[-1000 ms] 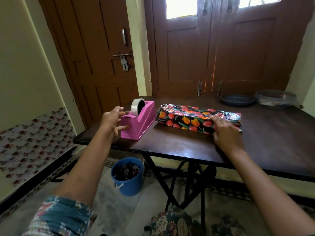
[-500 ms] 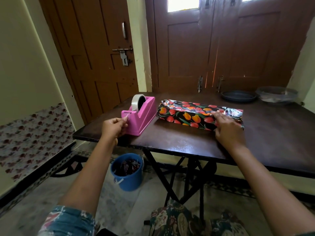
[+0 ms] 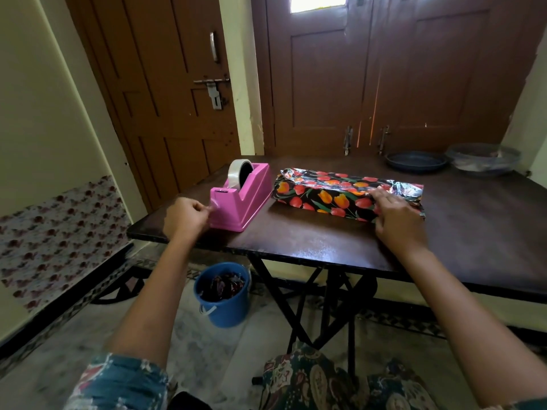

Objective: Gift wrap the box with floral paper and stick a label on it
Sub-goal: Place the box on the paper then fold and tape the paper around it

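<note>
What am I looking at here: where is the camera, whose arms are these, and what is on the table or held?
There is no machine: these are a person's bare arms, seen by one camera worn on the head, looking forward and down. On the table lie a pink tape dispenser, the box wrapped in floral paper, and at the far right a plate and a bowl. The left hand pinches the end of the tape at the dispenser's front. The right hand rests flat on the box, gripping nothing. A blue bucket stands on the floor.
</note>
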A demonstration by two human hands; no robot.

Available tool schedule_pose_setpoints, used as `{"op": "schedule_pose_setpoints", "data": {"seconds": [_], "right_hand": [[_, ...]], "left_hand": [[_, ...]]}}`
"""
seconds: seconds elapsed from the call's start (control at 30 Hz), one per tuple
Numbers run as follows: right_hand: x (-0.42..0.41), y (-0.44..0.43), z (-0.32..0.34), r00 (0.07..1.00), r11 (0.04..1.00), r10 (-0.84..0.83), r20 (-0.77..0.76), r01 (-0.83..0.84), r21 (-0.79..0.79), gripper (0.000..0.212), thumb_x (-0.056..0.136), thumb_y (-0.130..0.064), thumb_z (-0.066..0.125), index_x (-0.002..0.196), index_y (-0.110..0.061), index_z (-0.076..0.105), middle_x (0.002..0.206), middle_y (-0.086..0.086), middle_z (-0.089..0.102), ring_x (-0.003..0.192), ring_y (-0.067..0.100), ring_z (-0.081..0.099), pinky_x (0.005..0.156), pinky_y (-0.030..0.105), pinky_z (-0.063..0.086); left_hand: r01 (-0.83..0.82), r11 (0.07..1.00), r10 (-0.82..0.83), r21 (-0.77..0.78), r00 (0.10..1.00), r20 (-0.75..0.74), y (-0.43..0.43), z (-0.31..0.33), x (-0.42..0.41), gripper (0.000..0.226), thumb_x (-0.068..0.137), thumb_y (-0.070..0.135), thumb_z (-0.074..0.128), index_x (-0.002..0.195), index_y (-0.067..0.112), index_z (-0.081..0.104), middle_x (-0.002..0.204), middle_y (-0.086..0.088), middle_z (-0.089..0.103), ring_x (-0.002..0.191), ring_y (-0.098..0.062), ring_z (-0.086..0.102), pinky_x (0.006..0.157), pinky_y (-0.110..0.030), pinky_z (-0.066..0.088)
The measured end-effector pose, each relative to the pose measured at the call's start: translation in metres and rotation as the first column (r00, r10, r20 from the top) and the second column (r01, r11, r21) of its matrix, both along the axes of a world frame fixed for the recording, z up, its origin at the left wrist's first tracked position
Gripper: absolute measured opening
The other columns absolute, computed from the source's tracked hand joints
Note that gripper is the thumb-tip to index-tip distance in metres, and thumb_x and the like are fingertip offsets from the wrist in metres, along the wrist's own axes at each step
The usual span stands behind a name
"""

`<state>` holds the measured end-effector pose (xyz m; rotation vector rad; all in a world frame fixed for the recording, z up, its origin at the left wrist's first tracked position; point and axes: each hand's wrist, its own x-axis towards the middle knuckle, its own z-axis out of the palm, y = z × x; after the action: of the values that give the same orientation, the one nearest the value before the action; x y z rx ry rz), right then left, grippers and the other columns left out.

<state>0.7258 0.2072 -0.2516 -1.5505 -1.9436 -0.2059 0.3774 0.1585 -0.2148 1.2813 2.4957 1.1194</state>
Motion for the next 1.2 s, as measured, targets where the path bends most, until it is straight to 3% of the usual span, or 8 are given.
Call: {"op": "schedule_pose_setpoints", "data": {"seconds": [0.07,0.13,0.27,0.43,0.53,0.67,0.9,1.2], "right_hand": [[0.0,0.0,0.0,1.0,1.0,0.001,0.002,-0.001,-0.003,0.06,0.079,0.007,0.051,0.137,-0.008,0.045,0.139,0.014,0.047,0.128,0.03,0.044,0.104,0.04,0.037],[0.0,-0.001,0.001,1.0,1.0,0.004,-0.002,-0.004,-0.007,0.059,0.079,0.006,0.052,0.137,-0.008,0.045,0.14,0.014,0.047,0.129,0.029,0.044,0.104,0.039,0.037],[0.001,-0.003,0.004,1.0,0.999,0.011,0.023,-0.01,-0.054,0.061,0.082,-0.001,0.051,0.141,-0.008,0.038,0.145,0.011,0.04,0.133,0.028,0.038,0.107,0.036,0.032],[0.005,-0.004,0.001,0.989,0.992,0.069,0.132,-0.054,-0.117,0.072,0.084,-0.013,0.052,0.147,-0.006,0.018,0.153,0.014,0.02,0.142,0.026,0.02,0.115,0.029,0.01],[0.007,-0.001,-0.001,0.985,0.991,0.081,0.151,-0.063,-0.122,0.075,0.086,-0.019,0.051,0.148,-0.006,0.01,0.155,0.013,0.013,0.143,0.024,0.014,0.116,0.028,0.005],[0.006,-0.001,-0.004,0.986,0.987,0.109,0.129,-0.092,-0.131,0.076,0.091,-0.027,0.048,0.148,-0.005,0.002,0.156,0.013,0.006,0.144,0.022,0.009,0.116,0.029,0.003],[0.003,-0.007,-0.001,0.991,0.977,0.117,-0.058,-0.126,-0.175,0.086,0.093,-0.035,0.048,0.146,-0.005,-0.013,0.154,0.015,0.018,0.142,0.025,0.018,0.113,0.028,0.016],[0.004,-0.004,-0.003,0.991,0.975,0.11,-0.08,-0.123,-0.185,0.089,0.092,-0.035,0.051,0.146,-0.006,-0.014,0.153,0.014,0.022,0.141,0.025,0.021,0.112,0.031,0.022]], "left_hand": [[0.057,0.997,-0.061,0.045,0.993,0.101,-0.003,-0.008,-0.008,0.019,0.086,0.031,0.066,0.085,0.012,0.07,0.076,-0.001,0.066,0.069,-0.013,0.061,0.061,-0.031,0.05],[0.178,0.967,-0.221,0.18,0.941,0.256,-0.006,-0.01,-0.005,0.015,0.084,0.027,0.067,0.078,0.014,0.068,0.077,-0.002,0.067,0.075,-0.017,0.063,0.07,-0.036,0.054],[0.406,0.844,-0.516,0.349,0.794,0.323,-0.005,0.011,0.039,0.021,0.089,0.03,0.06,0.081,0.011,0.065,0.073,0.0,0.061,0.063,-0.012,0.05,0.06,-0.023,0.04],[0.637,0.66,-0.749,0.398,0.597,0.286,0.037,0.025,0.117,0.028,0.089,0.027,0.06,0.067,0.012,0.058,0.046,0.013,0.054,0.046,0.001,0.047,0.049,-0.014,0.036],[0.799,0.53,-0.847,0.285,0.507,0.157,0.073,0.036,0.156,0.029,0.089,0.029,0.062,0.066,0.011,0.06,0.043,0.015,0.05,0.042,0.005,0.043,0.045,-0.011,0.033],[0.91,0.414,-0.902,0.012,0.408,0.139,0.114,0.05,0.179,0.03,0.086,0.037,0.063,0.062,0.019,0.058,0.051,0.011,0.045,0.048,-0.004,0.036,0.047,-0.019,0.029],[0.901,0.275,-0.931,-0.336,0.337,0.141,0.146,0.053,0.196,0.033,0.085,0.039,0.064,0.059,0.022,0.059,0.054,0.007,0.047,0.05,-0.007,0.038,0.05,-0.022,0.032],[0.842,0.175,-0.945,-0.51,0.289,0.152,0.158,0.065,0.213,0.028,0.087,0.036,0.061,0.067,0.017,0.059,0.058,0.005,0.048,0.051,-0.009,0.04,0.051,-0.02,0.032]]}}
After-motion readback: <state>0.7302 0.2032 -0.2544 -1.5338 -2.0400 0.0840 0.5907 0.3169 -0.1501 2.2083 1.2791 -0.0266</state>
